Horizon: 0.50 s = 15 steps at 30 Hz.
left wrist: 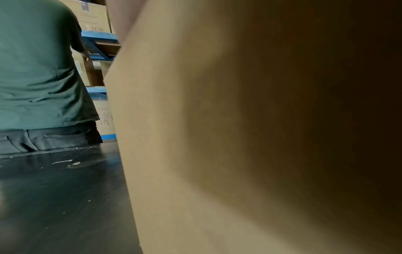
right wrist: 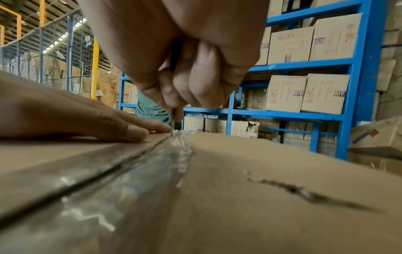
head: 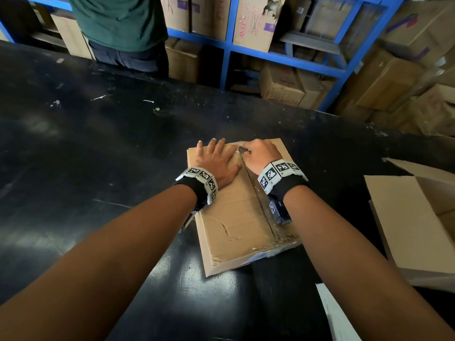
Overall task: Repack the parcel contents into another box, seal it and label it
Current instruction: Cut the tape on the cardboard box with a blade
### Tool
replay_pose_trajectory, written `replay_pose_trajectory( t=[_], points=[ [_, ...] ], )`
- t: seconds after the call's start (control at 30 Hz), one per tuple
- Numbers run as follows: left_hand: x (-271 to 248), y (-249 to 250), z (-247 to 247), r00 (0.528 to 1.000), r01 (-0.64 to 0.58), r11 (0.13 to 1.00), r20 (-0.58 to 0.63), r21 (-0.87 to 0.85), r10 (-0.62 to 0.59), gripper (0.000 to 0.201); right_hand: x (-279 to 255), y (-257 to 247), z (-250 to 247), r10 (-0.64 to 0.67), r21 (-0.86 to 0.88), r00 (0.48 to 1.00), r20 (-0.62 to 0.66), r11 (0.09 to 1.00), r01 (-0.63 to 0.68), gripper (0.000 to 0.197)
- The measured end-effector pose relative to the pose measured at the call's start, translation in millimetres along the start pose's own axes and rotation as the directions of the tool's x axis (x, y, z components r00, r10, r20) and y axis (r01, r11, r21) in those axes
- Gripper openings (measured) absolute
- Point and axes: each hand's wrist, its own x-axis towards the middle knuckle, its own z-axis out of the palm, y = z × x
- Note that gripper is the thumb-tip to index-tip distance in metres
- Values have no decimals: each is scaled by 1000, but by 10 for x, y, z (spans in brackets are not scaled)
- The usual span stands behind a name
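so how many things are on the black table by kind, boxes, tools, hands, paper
cardboard boxes: 2, the taped parcel and the open box
cutting tools: 1, the blade in the right hand
hands: 2, with the left hand flat on the parcel
white sheets: 1
total: 6

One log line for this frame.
phase: cutting tape seam | left hand: flat on taped box | right hand: grips cutter blade
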Motion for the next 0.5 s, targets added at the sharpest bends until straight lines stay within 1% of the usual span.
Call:
replay_pose_trajectory(
  t=[0.2,0.37,0.43,0.5],
  points=[
    [-11,-4,0,1000,0,1000,8,0,0,64,-8,-21,-32,-4,-47,1000,29,999,6,27],
    [-15,-17,-8,1000,-9,1000,16,12,9,56,-63,-21,-37,-20,-38,997,71,999,23,21],
    [-18,-20,-21,1000,-8,1000,17,13,8,55,-108,15,-50,-7,-58,996,86,998,11,24],
    [-23,-19,-31,1000,-7,1000,18,13,7,54,-187,46,-54,-3,-71,993,114,997,11,33]
  ],
)
